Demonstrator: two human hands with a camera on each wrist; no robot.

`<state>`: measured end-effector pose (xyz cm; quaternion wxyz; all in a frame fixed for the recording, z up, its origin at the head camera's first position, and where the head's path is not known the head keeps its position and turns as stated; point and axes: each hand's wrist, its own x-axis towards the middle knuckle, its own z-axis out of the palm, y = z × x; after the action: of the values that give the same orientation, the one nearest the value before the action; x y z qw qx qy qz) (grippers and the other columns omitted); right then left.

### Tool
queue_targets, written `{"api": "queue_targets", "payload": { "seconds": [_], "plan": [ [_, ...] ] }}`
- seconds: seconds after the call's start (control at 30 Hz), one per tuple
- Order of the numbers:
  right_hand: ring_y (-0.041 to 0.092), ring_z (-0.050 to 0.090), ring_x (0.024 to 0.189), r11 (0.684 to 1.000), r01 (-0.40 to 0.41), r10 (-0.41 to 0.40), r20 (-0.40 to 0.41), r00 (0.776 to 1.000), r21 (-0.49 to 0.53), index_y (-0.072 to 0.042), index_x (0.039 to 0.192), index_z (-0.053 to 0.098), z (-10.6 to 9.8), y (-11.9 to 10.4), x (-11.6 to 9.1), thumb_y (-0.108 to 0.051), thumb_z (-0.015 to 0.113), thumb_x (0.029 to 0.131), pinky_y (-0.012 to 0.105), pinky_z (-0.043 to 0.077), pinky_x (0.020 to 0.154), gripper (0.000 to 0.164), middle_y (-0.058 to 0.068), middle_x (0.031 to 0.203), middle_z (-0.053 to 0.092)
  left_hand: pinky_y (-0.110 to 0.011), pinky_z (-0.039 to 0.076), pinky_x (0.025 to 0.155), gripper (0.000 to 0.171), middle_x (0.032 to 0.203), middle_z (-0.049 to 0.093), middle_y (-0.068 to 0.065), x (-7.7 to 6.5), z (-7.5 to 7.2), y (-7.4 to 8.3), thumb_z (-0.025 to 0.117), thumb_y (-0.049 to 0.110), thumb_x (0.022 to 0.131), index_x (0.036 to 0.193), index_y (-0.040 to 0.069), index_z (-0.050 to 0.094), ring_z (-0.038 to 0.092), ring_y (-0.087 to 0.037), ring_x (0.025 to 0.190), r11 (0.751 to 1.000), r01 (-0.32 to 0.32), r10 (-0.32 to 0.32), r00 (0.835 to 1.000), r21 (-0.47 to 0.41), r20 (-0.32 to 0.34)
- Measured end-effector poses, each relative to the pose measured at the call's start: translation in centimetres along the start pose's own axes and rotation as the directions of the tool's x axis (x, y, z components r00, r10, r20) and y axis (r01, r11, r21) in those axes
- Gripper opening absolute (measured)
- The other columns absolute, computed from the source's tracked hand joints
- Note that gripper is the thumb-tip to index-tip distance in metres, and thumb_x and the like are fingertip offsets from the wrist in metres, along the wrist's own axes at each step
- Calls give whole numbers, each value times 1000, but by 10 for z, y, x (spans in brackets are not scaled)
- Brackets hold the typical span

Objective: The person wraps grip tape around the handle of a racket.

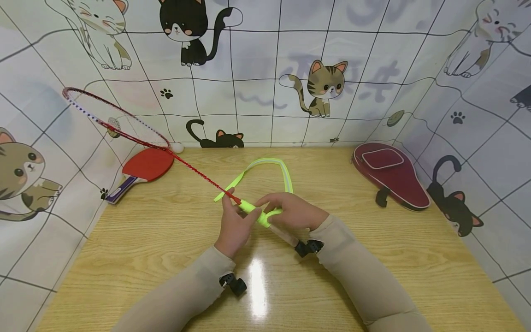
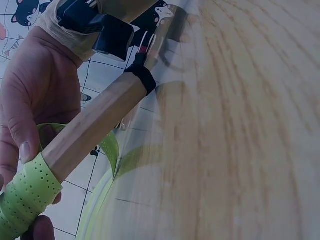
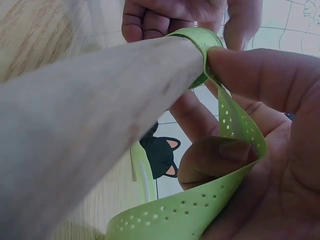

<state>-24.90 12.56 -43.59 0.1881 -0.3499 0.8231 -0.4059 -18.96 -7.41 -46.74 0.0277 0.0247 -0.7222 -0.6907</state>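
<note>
Tabletop (image 1: 174, 244) of pale wood grain, cat-printed walls (image 1: 257, 55) behind it. Above it, the left hand (image 1: 236, 226) grips the racket (image 1: 199, 172) at its partly wrapped handle (image 1: 283, 234); the right hand (image 1: 295, 211) pinches green tape (image 1: 286, 174) (perforated, its free length looping beyond).

As observed from here, a lateral passage runs over the worktop (image 1: 439, 258) between the right hand (image 1: 292, 210) and the dark red case (image 1: 387, 173). On the left, the racket (image 1: 199, 172) obstructs, extending diagonally from the left hand (image 1: 236, 226), with the paddle (image 1: 151, 163) lying near it. Beyond the hands, the green tape (image 1: 286, 175) arches across the direct route to the patterned backdrop (image 1: 257, 101). Between the forearms (image 1: 178, 295), a corridor is available; the black wrist devices (image 1: 238, 286) and the bare handle (image 1: 283, 234) narrow it.
</note>
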Motion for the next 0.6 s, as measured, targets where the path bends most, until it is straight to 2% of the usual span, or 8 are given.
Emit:
{"api": "queue_targets", "payload": {
  "seconds": [0.23,0.47,0.6],
  "plan": [
    [24,70,118,1000,7,-7,-10,1000,-25,-18,142,65,0,2,1,-1,72,94,44,55,100,51,2,126,74,-31,53,79,88,112,71,-22,1,0,-1,74,9,96,159,16,13,70,-23,93,1000,-7,8,1000,13,-4],
    [26,69,121,1000,2,-2,1,1000,16,-17,144,65,0,0,0,3,62,92,47,53,102,55,4,123,76,-34,52,79,87,112,71,-23,1,-1,1,72,7,96,159,15,14,69,-23,90,1000,21,-21,1000,7,-15],
    [27,69,121,999,-5,4,12,1000,54,-16,146,63,1,-1,-1,4,60,92,47,52,103,57,6,122,76,-32,52,81,85,116,71,-25,1,-1,1,71,6,95,159,15,14,70,-25,95,1000,24,-24,1000,7,-12]
  ]
}}
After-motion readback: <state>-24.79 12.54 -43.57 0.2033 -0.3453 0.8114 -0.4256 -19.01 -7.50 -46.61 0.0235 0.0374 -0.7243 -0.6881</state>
